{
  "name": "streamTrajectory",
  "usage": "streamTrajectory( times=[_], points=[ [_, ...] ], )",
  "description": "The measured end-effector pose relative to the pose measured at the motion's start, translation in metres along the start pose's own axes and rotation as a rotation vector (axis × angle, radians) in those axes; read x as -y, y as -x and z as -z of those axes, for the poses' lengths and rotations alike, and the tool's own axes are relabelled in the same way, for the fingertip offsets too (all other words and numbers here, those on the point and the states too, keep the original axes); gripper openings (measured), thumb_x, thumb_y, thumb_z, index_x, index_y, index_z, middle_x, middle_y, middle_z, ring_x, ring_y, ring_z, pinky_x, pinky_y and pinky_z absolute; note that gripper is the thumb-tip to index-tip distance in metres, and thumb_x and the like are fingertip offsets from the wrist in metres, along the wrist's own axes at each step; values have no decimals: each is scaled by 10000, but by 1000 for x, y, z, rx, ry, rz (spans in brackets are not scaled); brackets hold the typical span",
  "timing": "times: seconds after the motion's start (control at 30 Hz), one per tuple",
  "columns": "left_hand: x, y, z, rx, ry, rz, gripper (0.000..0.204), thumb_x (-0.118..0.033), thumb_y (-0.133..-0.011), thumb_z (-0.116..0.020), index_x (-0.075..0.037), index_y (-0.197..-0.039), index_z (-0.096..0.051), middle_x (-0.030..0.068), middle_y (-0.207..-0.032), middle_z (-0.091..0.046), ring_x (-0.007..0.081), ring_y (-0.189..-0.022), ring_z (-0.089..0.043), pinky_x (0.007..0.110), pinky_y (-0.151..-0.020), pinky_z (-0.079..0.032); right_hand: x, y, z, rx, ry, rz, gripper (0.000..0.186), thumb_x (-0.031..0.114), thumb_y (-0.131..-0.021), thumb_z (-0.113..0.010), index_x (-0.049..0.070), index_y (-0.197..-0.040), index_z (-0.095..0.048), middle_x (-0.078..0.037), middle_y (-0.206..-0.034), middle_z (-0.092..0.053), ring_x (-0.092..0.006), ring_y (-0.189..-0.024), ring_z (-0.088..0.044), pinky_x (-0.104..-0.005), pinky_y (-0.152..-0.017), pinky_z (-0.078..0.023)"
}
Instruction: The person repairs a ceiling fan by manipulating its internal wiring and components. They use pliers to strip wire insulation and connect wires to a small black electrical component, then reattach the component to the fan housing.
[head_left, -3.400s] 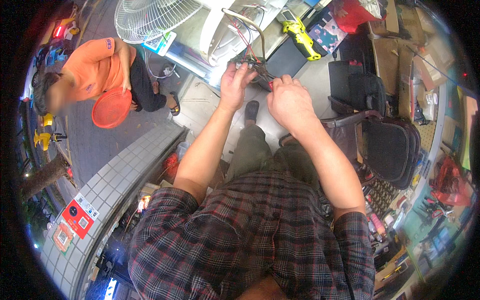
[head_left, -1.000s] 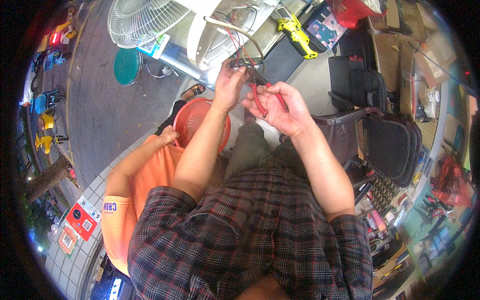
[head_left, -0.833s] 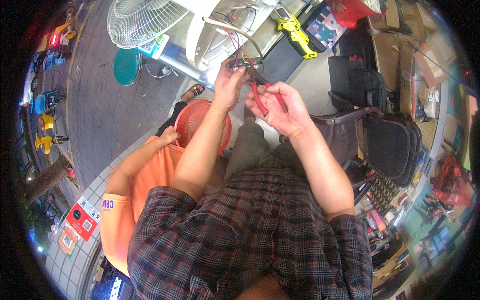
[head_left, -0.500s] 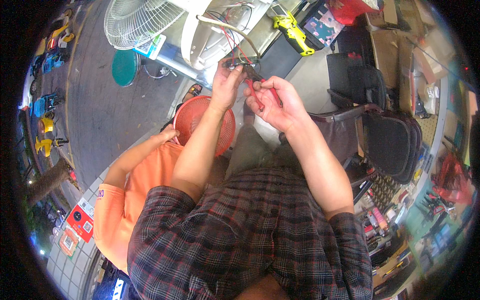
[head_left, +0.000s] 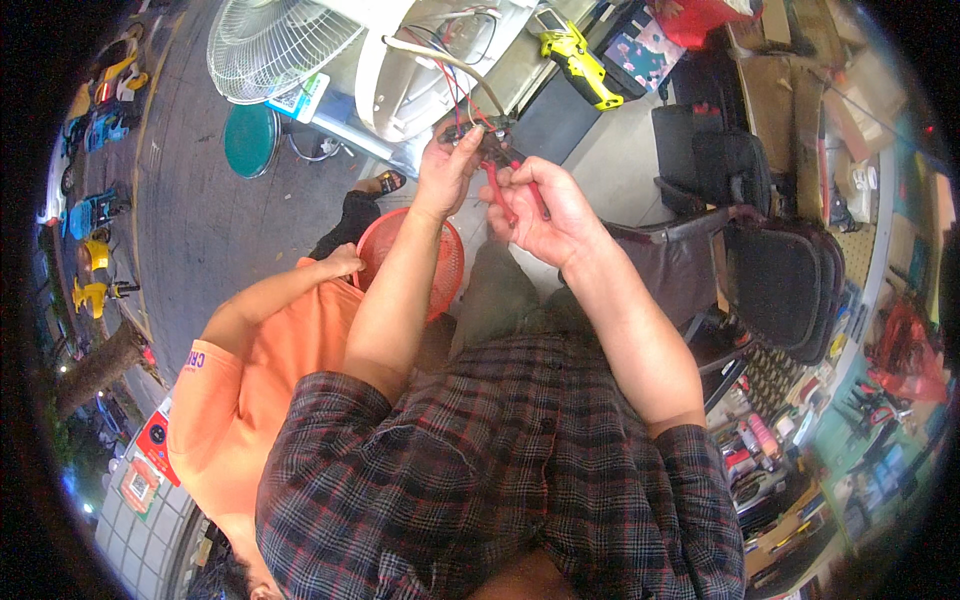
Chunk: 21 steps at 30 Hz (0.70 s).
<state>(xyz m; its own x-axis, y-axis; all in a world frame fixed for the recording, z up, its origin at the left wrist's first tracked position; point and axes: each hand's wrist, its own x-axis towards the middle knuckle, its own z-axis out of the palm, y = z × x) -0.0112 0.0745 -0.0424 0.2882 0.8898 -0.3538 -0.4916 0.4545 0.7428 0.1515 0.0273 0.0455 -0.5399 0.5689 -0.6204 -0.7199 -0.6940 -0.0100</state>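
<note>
Compared with a few seconds ago, the right hand (head_left: 548,213) is turned, so its palm shows; its fingers hold loosely the red-handled pliers (head_left: 496,190), whose handles stand spread. The left hand (head_left: 446,180) pinches the small dark part (head_left: 497,124) in the upper middle of the frame. The pliers seem now better placed for work on it; what their jaws bite, I cannot tell. The part looks flat and narrow, and a pale cable (head_left: 436,52) curves down near it.
</note>
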Motion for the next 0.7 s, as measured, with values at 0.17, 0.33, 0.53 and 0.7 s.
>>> streamTrajectory(
  times=[0.17,0.33,0.53,0.7],
  points=[
    [-4,2,-1,-13,-30,26,316,-188,-987,-652,-1,-1229,-571,116,-1100,-684,236,-977,-684,377,-860,-566,1,3,-5,19,24,-29,253,208,-930,-475,43,-1053,-621,-143,-1003,-701,-260,-924,-694,-457,-878,-582],
    [-9,4,-3,2,-53,25,302,-207,-995,-642,-2,-1210,-584,111,-1070,-691,224,-943,-689,362,-831,-573,-4,5,-16,-55,18,6,263,210,-929,-474,41,-1072,-617,-135,-988,-691,-230,-845,-662,-399,-783,-567],
    [1,2,-7,-93,-98,11,288,-237,-1006,-638,-11,-1178,-598,95,-1011,-703,201,-888,-697,342,-787,-575,-11,-4,-8,-63,-39,7,174,185,-908,-469,75,-1007,-559,-108,-906,-634,-136,-618,-482,-246,-526,-426],
    [4,3,-9,-163,-153,-22,281,-259,-1008,-642,-19,-1148,-604,84,-956,-711,195,-827,-709,319,-735,-576,-15,-6,-3,-72,-18,15,145,180,-904,-465,97,-987,-549,-112,-897,-625,-128,-576,-462,-250,-485,-390]
  ],
)
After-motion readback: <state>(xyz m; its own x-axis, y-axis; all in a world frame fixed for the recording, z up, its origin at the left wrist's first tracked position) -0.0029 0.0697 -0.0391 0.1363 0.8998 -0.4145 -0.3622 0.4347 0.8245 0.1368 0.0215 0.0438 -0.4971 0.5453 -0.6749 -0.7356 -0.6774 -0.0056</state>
